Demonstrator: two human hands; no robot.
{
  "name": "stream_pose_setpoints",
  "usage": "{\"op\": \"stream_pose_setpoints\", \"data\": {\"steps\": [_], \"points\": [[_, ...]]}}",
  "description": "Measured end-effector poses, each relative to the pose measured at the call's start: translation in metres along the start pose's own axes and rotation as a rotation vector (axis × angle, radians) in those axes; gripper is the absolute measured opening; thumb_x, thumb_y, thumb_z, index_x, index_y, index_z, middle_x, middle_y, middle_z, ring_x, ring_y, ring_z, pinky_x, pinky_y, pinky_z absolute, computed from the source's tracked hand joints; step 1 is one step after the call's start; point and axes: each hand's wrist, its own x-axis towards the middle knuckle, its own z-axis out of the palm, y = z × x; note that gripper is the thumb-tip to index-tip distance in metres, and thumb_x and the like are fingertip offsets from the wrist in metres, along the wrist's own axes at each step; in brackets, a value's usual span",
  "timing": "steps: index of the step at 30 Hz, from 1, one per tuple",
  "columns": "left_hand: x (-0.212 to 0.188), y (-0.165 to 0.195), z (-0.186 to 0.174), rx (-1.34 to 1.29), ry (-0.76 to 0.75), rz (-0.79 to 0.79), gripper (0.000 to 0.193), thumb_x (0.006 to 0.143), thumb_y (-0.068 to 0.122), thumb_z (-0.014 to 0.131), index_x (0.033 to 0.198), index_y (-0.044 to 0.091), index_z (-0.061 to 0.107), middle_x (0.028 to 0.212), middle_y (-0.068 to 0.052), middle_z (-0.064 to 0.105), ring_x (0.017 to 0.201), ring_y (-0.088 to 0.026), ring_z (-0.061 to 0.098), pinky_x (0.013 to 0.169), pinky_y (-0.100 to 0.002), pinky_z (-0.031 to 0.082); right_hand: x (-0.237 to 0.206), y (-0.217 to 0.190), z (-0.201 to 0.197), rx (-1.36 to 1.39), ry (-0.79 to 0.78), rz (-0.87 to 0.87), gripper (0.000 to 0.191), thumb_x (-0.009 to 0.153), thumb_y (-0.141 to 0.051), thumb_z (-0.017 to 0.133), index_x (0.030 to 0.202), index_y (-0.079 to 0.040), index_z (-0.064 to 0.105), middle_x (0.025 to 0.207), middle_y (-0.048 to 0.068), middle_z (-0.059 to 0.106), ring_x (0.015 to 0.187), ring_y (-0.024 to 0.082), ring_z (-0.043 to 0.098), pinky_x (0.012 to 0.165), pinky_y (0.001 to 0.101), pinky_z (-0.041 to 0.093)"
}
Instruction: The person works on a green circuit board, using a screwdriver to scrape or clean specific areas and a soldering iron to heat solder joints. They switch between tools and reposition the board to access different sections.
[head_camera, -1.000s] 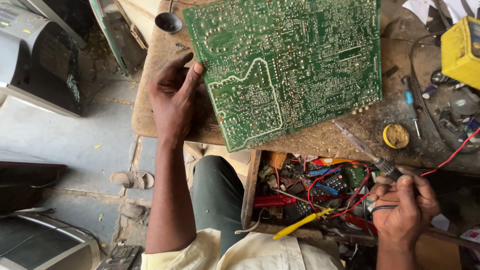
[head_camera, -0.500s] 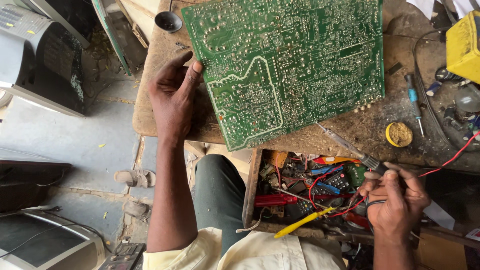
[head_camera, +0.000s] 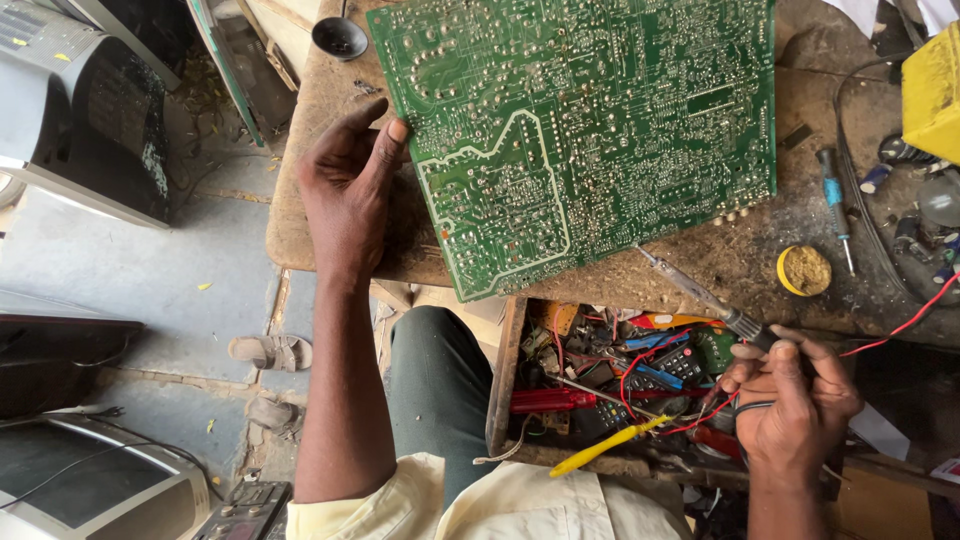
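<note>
Circuit board (head_camera: 590, 130): large, green, solder side up, lying flat on the worn wooden desk (head_camera: 300, 200); its lower left corner juts over the desk's near edge. Your left hand (head_camera: 350, 190) grips the board's left edge, thumb on top, fingers tucked under.

Soldering iron (head_camera: 700, 295): clasped in your right hand (head_camera: 790, 400), fingers closed round the handle; the metal tip points up and left, ending just at the board's lower edge. A red wire (head_camera: 900, 325) trails off from the hand to the right.

Open drawer (head_camera: 505, 370) under the desk, between your hands: holds a yellow-handled tool (head_camera: 600, 448), a red tool (head_camera: 550, 400), loose wires and small parts.

On the desk, right of the board: a round tin of brownish paste (head_camera: 805, 270), a blue-handled screwdriver (head_camera: 832, 200), a yellow box (head_camera: 932, 90) at the edge of view. A small dark bowl (head_camera: 340, 38) sits at the far left corner.

On the floor, left: a sandal (head_camera: 270, 350) and old television sets (head_camera: 90, 110).
</note>
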Motion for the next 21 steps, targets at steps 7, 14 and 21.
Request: {"op": "stream_pose_setpoints", "data": {"steps": [7,14,21], "points": [[-0.0002,-0.0013,0.0009,-0.074,-0.022,0.000,0.049,0.100,0.021,0.076,0.137,-0.008,0.063,0.102,-0.008,0.077,0.092,-0.009,0.069,0.084,-0.024,0.057,-0.0009,-0.0001,-0.0009,0.016,-0.020,-0.034,0.005,0.116,-0.004,0.059,0.116,0.000,0.062,0.090,0.021,0.069,0.065,0.024,0.059,0.060,0.0386,0.050],[0.0000,-0.0023,-0.0002,-0.035,-0.011,0.001,0.047,0.101,0.019,0.076,0.137,-0.008,0.063,0.101,-0.008,0.076,0.091,-0.009,0.068,0.084,-0.024,0.056,0.0011,-0.0003,0.0013,0.008,0.005,-0.037,0.007,0.116,-0.004,0.059,0.119,0.000,0.063,0.092,0.020,0.069,0.066,0.024,0.059,0.060,0.0378,0.050],[-0.0005,-0.0032,0.0001,-0.051,-0.014,0.003,0.046,0.101,0.019,0.076,0.136,-0.008,0.064,0.102,-0.008,0.076,0.091,-0.009,0.068,0.084,-0.024,0.056,0.0005,0.0001,0.0022,-0.008,0.007,-0.014,0.009,0.114,-0.005,0.060,0.121,-0.001,0.064,0.089,0.021,0.069,0.065,0.023,0.059,0.061,0.0375,0.051]]}}
